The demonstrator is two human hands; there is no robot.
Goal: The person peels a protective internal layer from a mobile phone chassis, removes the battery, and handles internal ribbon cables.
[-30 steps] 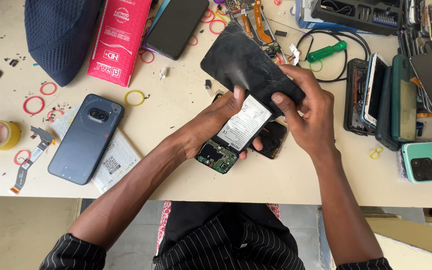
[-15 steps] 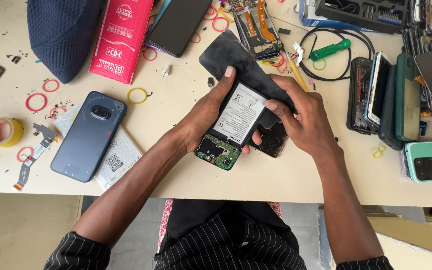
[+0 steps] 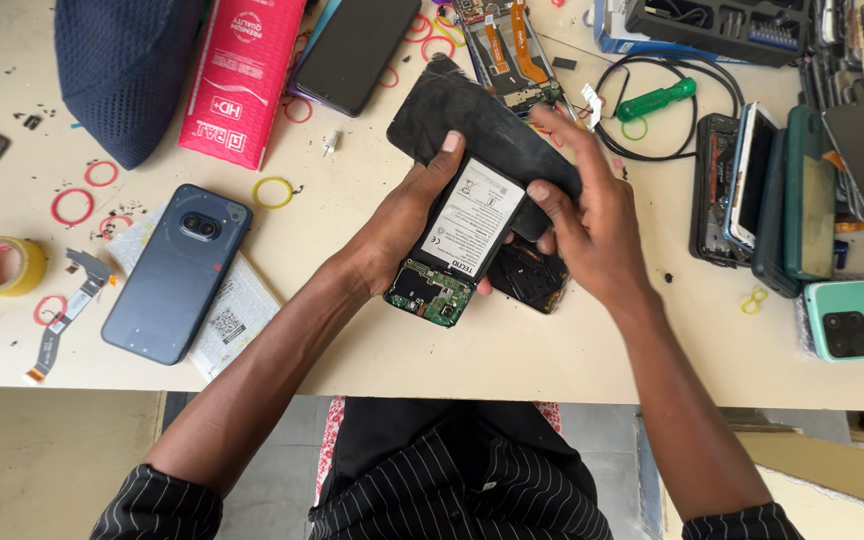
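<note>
My left hand (image 3: 404,218) grips an opened phone (image 3: 457,248) with its back off, showing a white-labelled battery and a green circuit board at the lower end. The thumb lies along the battery's top edge. A black back cover (image 3: 472,125) sticks out above the phone, tilted toward the upper left. My right hand (image 3: 592,215) is at the phone's right side, fingers curled on the cover's right edge, index finger raised. A cracked black piece (image 3: 527,275) lies on the table just under the right hand.
A dark blue phone (image 3: 174,272) lies on papers at the left, with a tape roll (image 3: 2,265), rubber rings and a flex cable nearby. A pink packet (image 3: 242,75), a dark cap, a green-handled screwdriver (image 3: 657,100) and several phones (image 3: 792,190) crowd the back and right.
Both hands and the opened phone have shifted slightly up and right. The right hand has loosened from over the phone, its fingers now spread along the cover's right edge.
</note>
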